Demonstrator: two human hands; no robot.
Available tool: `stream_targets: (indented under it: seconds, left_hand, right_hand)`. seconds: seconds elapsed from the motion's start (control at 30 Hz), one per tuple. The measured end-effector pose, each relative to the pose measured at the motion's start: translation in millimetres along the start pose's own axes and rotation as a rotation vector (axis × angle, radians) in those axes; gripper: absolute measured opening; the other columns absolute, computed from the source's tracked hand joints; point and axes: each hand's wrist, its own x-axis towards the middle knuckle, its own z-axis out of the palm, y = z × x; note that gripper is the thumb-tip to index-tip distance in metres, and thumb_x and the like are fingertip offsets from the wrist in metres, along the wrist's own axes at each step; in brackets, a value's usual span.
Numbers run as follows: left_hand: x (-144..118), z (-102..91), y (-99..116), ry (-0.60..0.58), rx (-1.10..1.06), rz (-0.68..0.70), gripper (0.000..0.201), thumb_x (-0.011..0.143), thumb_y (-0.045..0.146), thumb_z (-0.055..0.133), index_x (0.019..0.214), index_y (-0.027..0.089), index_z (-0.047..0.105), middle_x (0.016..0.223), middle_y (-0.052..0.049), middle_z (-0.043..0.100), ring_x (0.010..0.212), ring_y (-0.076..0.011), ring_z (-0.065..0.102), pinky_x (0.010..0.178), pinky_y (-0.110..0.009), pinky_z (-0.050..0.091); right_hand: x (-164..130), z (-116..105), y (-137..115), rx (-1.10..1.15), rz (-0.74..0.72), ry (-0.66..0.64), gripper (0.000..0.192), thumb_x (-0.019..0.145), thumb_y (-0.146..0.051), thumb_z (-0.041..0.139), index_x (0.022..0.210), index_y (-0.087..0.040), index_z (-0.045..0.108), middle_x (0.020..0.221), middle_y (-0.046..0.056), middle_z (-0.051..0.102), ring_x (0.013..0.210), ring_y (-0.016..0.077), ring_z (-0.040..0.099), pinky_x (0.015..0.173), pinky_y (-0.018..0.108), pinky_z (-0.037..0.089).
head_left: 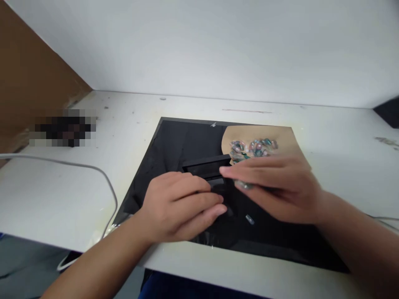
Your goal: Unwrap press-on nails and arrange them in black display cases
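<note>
My left hand [183,205] is closed around the near part of a small black case [207,166], whose raised lid shows beyond the fingers. The hand hides most of the case's inside. Just right of it, my right hand [274,187] is pinched on a shiny, greenish false nail [243,184] between thumb and fingers. Beyond the right hand, a pile of glossy false nails [254,147] in green and pink tones lies on a tan sheet [283,135]. One pale, clear-looking false nail [249,219] rests alone on the black mat [183,133], below the right hand.
The mat lies on a white table [131,137] with a white wall behind. A grey cable [93,167] curves across the left side. A blurred dark object [67,128] is at the far left, and a black object [388,111] stands at the right edge.
</note>
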Motion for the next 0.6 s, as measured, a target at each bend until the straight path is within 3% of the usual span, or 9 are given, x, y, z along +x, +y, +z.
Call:
stream_targets:
  seconds: [0.13,0.27,0.33,0.47,0.6]
  left_hand:
    - [-1.4,3.5,-8.9,0.131,-0.007,0.001,0.010,0.088,0.025,0.075,0.089,0.016,0.070,0.075,-0.001,0.071,0.061,-0.0103,0.065,0.054,-0.023,0.050]
    - [-3.8,7.9,-12.7,0.256,-0.087,0.022,0.030,0.082,0.032,0.083,0.076,0.017,0.057,0.062,0.004,0.064,0.055,-0.0080,0.063,0.050,-0.020,0.046]
    - [-4.4,8.3,-12.8,0.291,-0.085,0.068,0.031,0.083,0.039,0.082,0.083,0.018,0.059,0.064,0.004,0.065,0.055,-0.0078,0.063,0.050,-0.020,0.046]
    - [-4.1,6.8,-13.1,0.199,-0.022,0.191,0.035,0.088,0.049,0.074,0.110,0.022,0.068,0.073,0.004,0.068,0.053,-0.0076,0.058,0.050,-0.023,0.047]
    - [-3.4,6.2,-13.5,0.139,0.005,0.188,0.021,0.088,0.036,0.077,0.106,0.024,0.073,0.074,0.004,0.068,0.055,-0.0076,0.057,0.051,-0.024,0.047]
  right_hand:
    - [1.2,22.6,-8.8,0.031,-0.100,0.018,0.033,0.087,-0.002,0.062,0.113,-0.017,0.076,0.112,0.011,0.079,0.091,0.0142,0.076,0.079,0.023,0.063]
    - [0.1,26.2,-7.9,0.094,-0.063,0.044,0.030,0.088,-0.005,0.065,0.110,-0.021,0.078,0.109,0.009,0.079,0.090,0.0156,0.077,0.078,0.024,0.064]
    - [-1.1,27.3,-6.6,0.098,-0.065,0.046,0.031,0.087,-0.006,0.066,0.108,-0.023,0.079,0.104,0.007,0.080,0.085,0.0153,0.077,0.074,0.024,0.064]
    - [-2.8,32.6,-7.1,0.095,-0.068,0.088,0.024,0.084,-0.008,0.069,0.096,-0.025,0.080,0.094,0.005,0.079,0.075,0.0150,0.075,0.065,0.023,0.063]
    - [-2.8,37.5,-10.5,0.072,-0.055,0.121,0.022,0.082,-0.005,0.070,0.087,-0.024,0.079,0.086,0.005,0.077,0.071,0.0159,0.073,0.066,0.027,0.063]
